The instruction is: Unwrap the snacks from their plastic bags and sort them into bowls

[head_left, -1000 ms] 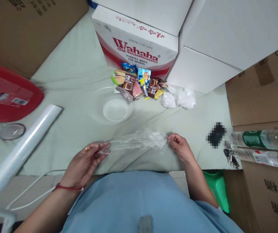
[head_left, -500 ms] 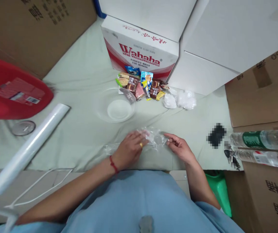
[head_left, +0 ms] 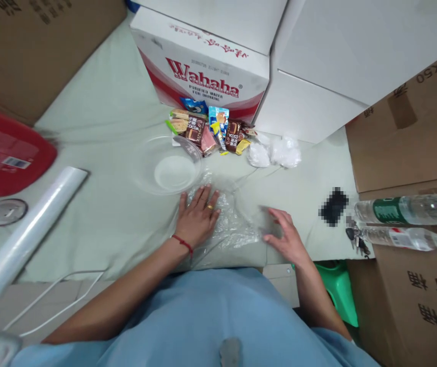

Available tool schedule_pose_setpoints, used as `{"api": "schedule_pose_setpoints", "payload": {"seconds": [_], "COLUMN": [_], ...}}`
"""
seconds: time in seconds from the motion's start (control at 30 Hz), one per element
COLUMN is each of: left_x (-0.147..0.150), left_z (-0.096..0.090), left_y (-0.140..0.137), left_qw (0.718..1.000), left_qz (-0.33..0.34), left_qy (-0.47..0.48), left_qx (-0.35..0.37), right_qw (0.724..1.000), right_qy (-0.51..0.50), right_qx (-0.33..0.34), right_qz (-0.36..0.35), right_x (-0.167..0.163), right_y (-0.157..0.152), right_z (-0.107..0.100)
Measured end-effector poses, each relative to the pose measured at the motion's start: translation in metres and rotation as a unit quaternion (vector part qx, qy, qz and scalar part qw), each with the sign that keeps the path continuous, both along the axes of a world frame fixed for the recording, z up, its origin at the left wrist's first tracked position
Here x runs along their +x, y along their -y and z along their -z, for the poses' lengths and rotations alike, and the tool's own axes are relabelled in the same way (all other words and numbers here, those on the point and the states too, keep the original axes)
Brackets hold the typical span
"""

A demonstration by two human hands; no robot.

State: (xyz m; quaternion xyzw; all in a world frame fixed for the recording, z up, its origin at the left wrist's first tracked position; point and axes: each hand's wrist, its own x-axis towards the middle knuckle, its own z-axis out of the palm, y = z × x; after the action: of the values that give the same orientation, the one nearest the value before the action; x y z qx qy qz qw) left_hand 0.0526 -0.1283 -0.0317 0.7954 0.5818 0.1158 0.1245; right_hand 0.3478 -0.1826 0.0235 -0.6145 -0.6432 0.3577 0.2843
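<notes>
Spread over the cloth in front of me is a thin, crinkled sheet of clear plastic film (head_left: 237, 224). My left hand (head_left: 198, 211) lies flat on it, palm down, with its fingers apart. Just off the film's right edge is my right hand (head_left: 285, 234), its thumb and fingers parted with a gap between them; its fingertips are slightly blurred. Beyond my left hand stands a clear round plastic bowl (head_left: 153, 178), and nothing shows inside it. Behind and right of the bowl lies a pile of packaged snacks (head_left: 218, 130).
Two crumpled white plastic bundles (head_left: 275, 154) sit near the snacks. A white Wahaha carton (head_left: 203, 76) stands behind. At left are a red container (head_left: 8, 153) and a long plastic-wrapped roll (head_left: 46, 219). Keys (head_left: 357, 239) and two bottles (head_left: 405, 210) lie at right.
The bunched plastic film has been opened out flat. My left hand has moved left and flattened onto it. My right hand has let go and its fingers have spread.
</notes>
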Motion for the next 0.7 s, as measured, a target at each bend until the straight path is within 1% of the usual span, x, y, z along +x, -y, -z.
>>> {"api": "schedule_pose_setpoints", "payload": {"seconds": [0.07,0.1,0.13,0.17,0.2,0.23,0.27,0.3,0.33,0.37,0.4,0.43,0.47,0.53,0.57,0.6,0.63,0.7], "left_x": [-0.002,-0.004,-0.007,-0.010,-0.013,-0.017,-0.021,-0.024,-0.027,-0.029,-0.030,-0.031,-0.031,-0.031,-0.031,-0.031,-0.031,-0.031], "left_z": [0.000,0.001,0.001,0.002,0.002,0.003,0.004,0.005,0.006,0.007,0.007,0.008,0.007,0.007,0.007,0.007,0.007,0.007], "left_y": [0.000,0.000,0.001,0.003,0.004,0.006,0.008,0.009,0.010,0.011,0.011,0.011,0.010,0.010,0.010,0.010,0.010,0.011], "left_qw": [1.000,1.000,1.000,1.000,1.000,1.000,1.000,1.000,1.000,1.000,0.999,0.999,0.999,0.999,0.999,0.999,0.999,0.999], "left_qz": [-0.005,-0.008,-0.011,-0.015,-0.019,-0.019,-0.016,-0.011,-0.003,0.003,0.009,0.012,0.014,0.018,0.020,0.022,0.023,0.023], "left_qy": [0.005,0.006,0.006,0.003,-0.001,-0.007,-0.012,-0.019,-0.024,-0.030,-0.035,-0.038,-0.041,-0.044,-0.043,-0.041,-0.039,-0.031], "left_qx": [0.000,-0.001,-0.001,0.000,0.002,0.003,0.004,0.003,0.001,-0.001,-0.002,-0.003,-0.003,-0.004,-0.005,-0.006,-0.007,-0.009], "right_qw": [0.999,0.998,0.999,0.999,0.997,0.993,0.987,0.980,0.973,0.965,0.958,0.949,0.938,0.916,0.909,0.906,0.905,0.909], "right_qy": [0.010,0.003,-0.013,-0.032,-0.046,-0.048,-0.036,-0.008,0.032,0.080,0.130,0.180,0.227,0.301,0.326,0.343,0.354,0.364], "right_qx": [0.009,-0.003,-0.020,-0.034,-0.038,-0.024,0.007,0.053,0.107,0.161,0.208,0.242,0.261,0.256,0.240,0.221,0.204,0.184], "right_qz": [-0.053,-0.056,-0.042,-0.007,0.043,0.101,0.156,0.192,0.204,0.188,0.149,0.094,0.034,-0.065,-0.097,-0.115,-0.116,-0.084], "right_x": [-0.010,-0.012,-0.011,-0.007,-0.001,0.004,0.009,0.013,0.013,0.010,0.004,-0.004,-0.013,-0.028,-0.031,-0.031,-0.028,-0.016], "right_y": [-0.015,-0.025,-0.036,-0.048,-0.060,-0.073,-0.087,-0.100,-0.112,-0.124,-0.136,-0.147,-0.158,-0.179,-0.189,-0.199,-0.209,-0.226], "right_z": [0.003,0.006,0.010,0.014,0.017,0.019,0.019,0.018,0.016,0.013,0.011,0.009,0.009,0.012,0.016,0.020,0.024,0.027]}}
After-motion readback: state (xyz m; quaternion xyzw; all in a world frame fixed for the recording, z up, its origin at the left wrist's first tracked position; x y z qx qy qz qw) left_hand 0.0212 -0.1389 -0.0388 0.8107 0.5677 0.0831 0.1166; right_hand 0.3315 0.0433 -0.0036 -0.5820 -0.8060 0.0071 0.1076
